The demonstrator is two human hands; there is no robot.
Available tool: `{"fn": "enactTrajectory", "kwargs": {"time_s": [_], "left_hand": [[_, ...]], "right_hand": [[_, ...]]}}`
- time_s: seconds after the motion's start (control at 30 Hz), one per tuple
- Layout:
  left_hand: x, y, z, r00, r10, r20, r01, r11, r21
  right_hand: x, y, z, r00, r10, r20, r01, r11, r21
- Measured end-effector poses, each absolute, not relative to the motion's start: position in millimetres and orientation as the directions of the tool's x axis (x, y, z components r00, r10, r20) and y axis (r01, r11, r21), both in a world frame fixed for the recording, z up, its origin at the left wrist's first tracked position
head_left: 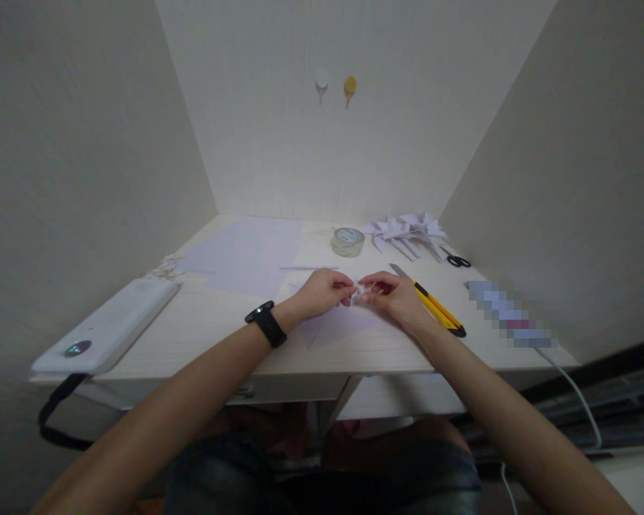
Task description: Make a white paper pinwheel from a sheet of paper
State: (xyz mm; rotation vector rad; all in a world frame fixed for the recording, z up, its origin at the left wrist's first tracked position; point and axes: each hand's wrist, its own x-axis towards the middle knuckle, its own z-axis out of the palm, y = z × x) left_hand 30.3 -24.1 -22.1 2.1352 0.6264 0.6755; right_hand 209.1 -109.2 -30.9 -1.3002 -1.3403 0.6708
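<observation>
My left hand point(322, 292) and right hand point(393, 296) pinch a small folded paper piece point(360, 290) between their fingertips, above a paper sheet point(343, 322) near the tabletop's point(204, 322) front edge, a yellow utility knife point(434, 304) just beside.

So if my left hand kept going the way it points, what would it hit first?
Likely the right hand: the left hand points right at it, both pinching the small paper piece between them.
</observation>
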Motion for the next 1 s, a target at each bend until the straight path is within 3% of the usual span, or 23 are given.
{"fn": "enactTrajectory", "kwargs": {"time_s": [0.27, 0.67, 0.93, 1.0], "left_hand": [[31, -25, -19, 0.741, 0.613, 0.274, 0.2, -0.591, 0.781], [30, -26, -19, 0.801, 0.537, 0.264, 0.165, -0.622, 0.765], [31, -22, -21, 0.728, 0.649, 0.219, 0.267, -0.564, 0.781], [31, -22, -21, 0.725, 0.653, 0.219, 0.277, -0.568, 0.775]], "right_hand": [[210, -113, -28, 0.148, 0.949, 0.278, 0.365, 0.209, -0.907], [209, -112, -30, 0.129, 0.956, 0.264, 0.22, 0.232, -0.948], [216, -104, -38, 0.303, 0.947, 0.102, 0.123, 0.067, -0.99], [220, -103, -38, 0.298, 0.951, 0.082, 0.013, 0.082, -0.997]]}}
